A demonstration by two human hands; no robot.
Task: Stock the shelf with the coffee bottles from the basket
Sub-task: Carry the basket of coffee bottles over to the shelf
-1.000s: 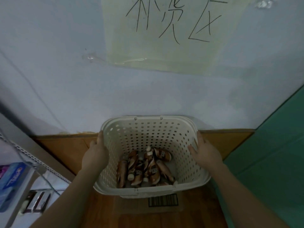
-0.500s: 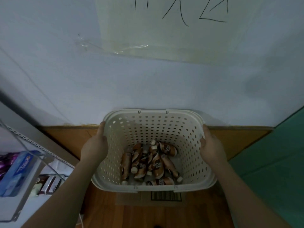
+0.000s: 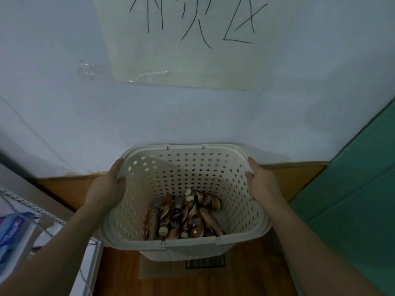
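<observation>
A person's left hand (image 3: 106, 189) and right hand (image 3: 264, 183) clasp opposite rims of a cream perforated basket (image 3: 241, 210), held above a wooden floor (image 3: 119, 272) against a pale wall (image 3: 192, 116). Brown coffee bottles (image 3: 183, 216) lie jumbled in the basket's bottom. A shelf (image 3: 92, 259) holding a blue box (image 3: 10, 231) stands at lower left; a handwritten sign (image 3: 192, 39) hangs above.

Perforated cream plastic basket (image 3: 252, 212): now raised above the wooden floor, nearer the camera than a second ago. Left hand (image 3: 106, 189) and right hand (image 3: 264, 182): grips shifted up onto the rim. Brown coffee bottles (image 3: 183, 216): slid toward the near wall.
</observation>
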